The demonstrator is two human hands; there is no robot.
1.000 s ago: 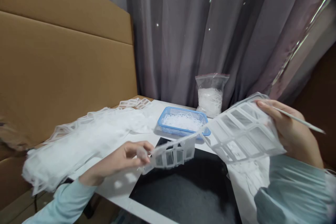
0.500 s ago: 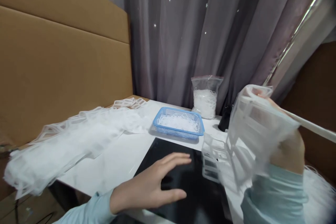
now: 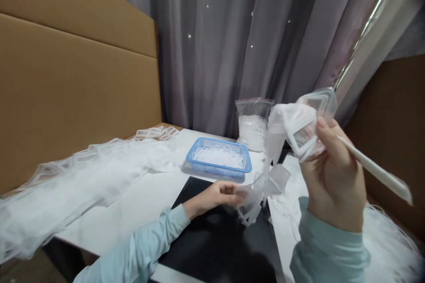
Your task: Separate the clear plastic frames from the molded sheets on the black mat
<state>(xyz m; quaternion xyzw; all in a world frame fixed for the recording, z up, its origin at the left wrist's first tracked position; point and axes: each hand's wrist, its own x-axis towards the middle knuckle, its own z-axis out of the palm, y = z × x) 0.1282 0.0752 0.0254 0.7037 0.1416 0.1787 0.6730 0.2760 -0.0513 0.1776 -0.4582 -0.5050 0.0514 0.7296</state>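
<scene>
1. White, translucent plastic sheet with rows of rectangular window-like openings [image 3: 277,119] is bunched and twisted above the right half of the smooth black mat [image 3: 219,243], its lower end hanging over the mat.

2. Light blue-sleeved right hand [image 3: 338,181] has thumb and fingers clamped on the folded upper part. A slim white stick-like tool [image 3: 381,174] juts from the same hand, pointing outward.

3. Light blue-sleeved left hand [image 3: 209,196] has its fingertips closed on the lower end; film partly hides them, so the exact pinch is unclear.

4. Handling, as a judgement: the sheet should be very light and limp, its narrow frame bars springier than the film. It looks slick, and layers could slide over each other or cling. Thin bars may kink or tear if jerked. Best hold is on the outer border or a crossing of bars, with several layers gripped together at the folded top.

5. Beyond the mat, a blue rectangular mesh basket [image 3: 212,166] holds thin white pieces, and a clear zip-top bag [image 3: 251,130] of similar pieces stands behind it, near the grey curtain [image 3: 206,75]. Along the brown cardboard panel [image 3: 76,79] lies a long heap of white framed sheets [image 3: 89,181].
</scene>
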